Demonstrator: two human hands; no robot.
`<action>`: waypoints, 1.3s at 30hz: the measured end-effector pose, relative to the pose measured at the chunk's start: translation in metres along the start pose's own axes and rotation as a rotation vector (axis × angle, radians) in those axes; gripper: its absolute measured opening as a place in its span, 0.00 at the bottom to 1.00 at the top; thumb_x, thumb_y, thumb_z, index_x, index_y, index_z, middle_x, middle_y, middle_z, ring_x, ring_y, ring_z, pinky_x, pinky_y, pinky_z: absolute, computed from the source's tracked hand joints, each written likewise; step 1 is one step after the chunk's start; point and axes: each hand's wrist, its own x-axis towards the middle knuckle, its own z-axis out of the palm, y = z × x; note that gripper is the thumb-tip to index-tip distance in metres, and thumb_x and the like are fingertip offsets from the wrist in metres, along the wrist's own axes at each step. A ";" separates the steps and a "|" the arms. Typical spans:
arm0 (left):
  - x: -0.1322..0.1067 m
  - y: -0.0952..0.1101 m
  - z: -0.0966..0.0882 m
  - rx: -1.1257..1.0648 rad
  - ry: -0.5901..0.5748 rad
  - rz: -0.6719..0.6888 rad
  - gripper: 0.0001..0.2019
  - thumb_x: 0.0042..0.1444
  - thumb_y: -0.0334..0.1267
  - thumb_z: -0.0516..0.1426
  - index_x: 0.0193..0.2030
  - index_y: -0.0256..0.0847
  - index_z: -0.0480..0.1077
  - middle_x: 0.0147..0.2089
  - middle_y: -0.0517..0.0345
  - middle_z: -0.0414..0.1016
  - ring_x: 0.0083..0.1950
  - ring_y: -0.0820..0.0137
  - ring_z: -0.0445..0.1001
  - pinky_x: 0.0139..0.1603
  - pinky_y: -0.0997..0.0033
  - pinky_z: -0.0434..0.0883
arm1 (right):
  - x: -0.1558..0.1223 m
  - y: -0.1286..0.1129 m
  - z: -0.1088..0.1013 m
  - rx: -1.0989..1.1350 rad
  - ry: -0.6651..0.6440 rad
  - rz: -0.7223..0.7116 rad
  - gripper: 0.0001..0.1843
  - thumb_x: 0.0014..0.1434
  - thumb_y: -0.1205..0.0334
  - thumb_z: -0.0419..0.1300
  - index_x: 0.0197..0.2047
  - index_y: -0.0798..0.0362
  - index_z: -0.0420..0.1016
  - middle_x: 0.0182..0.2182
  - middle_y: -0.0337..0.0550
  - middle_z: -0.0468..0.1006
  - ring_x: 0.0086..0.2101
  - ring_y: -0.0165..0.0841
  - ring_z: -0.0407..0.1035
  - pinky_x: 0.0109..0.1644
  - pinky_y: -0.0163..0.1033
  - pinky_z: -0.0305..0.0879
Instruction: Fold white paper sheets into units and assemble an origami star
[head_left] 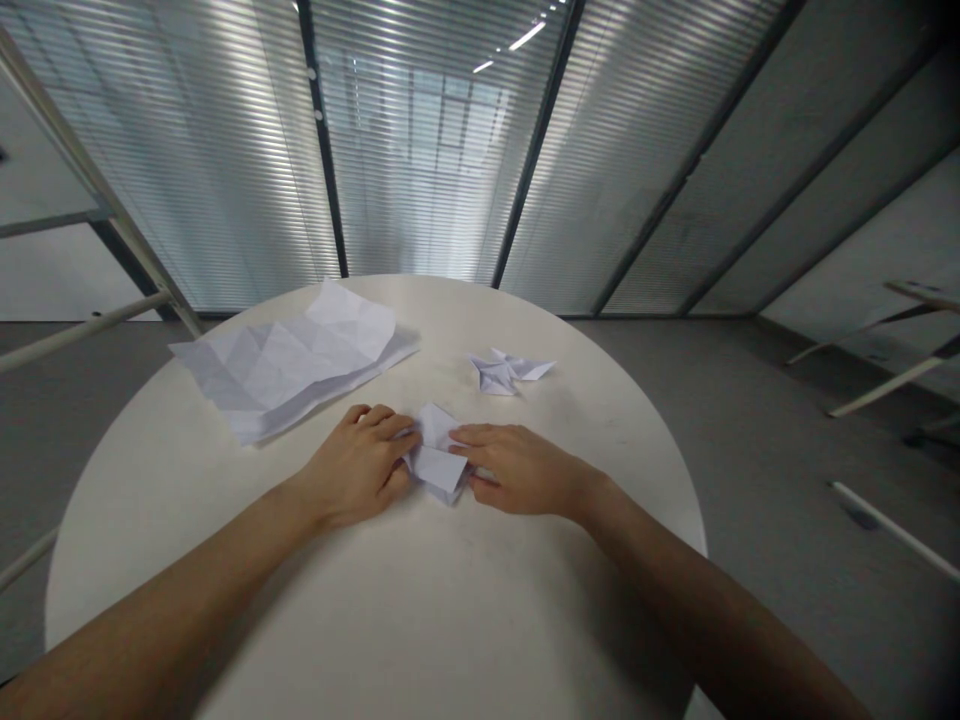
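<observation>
1. While both your hands are on the packet, the step in hand looks like folding: a flap lies across its front, and a pointed part stands out behind.
2. Your left hand has its fingers curled, gripping the packet's left edge between fingertips and thumb.
3. Your right hand reaches in with fingers drawn close together, tips on the packet's right side and thumb lower down, holding that edge.
4. The packet sits on the desk, between your hands, nearer you than the other paper.
5. As a judgement, the next move calls for lining up the flap's edges, then firm fingertip pressure along the crease, one side steadied so the layers don't slip.
6. Count two hands, one packet and one desk.
7. Count one pile of creased paper, beyond your left hand; its number of sheets can't be told.
8. Count one pointed figure beyond the packet, to the right; whether it is two touching pieces isn't clear.
</observation>
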 end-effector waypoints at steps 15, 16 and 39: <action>-0.003 0.010 0.011 -0.215 -0.004 0.315 0.14 0.62 0.38 0.49 0.50 0.43 0.71 0.57 0.55 0.71 0.57 0.62 0.68 0.59 0.59 0.64 | 0.008 0.015 0.019 -0.053 0.146 0.105 0.20 0.64 0.60 0.49 0.55 0.58 0.70 0.55 0.52 0.71 0.55 0.39 0.64 0.60 0.46 0.58; -0.003 0.011 0.011 -0.219 0.002 0.330 0.14 0.62 0.38 0.49 0.50 0.43 0.71 0.56 0.54 0.72 0.57 0.62 0.68 0.59 0.59 0.64 | 0.011 0.017 0.024 -0.068 0.159 0.091 0.21 0.64 0.62 0.48 0.57 0.58 0.67 0.57 0.51 0.69 0.56 0.38 0.62 0.61 0.45 0.56; -0.005 0.007 -0.001 -0.368 -0.104 0.287 0.20 0.59 0.42 0.55 0.57 0.44 0.67 0.58 0.54 0.71 0.62 0.62 0.65 0.63 0.59 0.61 | -0.003 0.034 0.003 0.084 0.010 0.006 0.20 0.61 0.55 0.57 0.55 0.53 0.72 0.56 0.46 0.70 0.61 0.42 0.55 0.64 0.49 0.49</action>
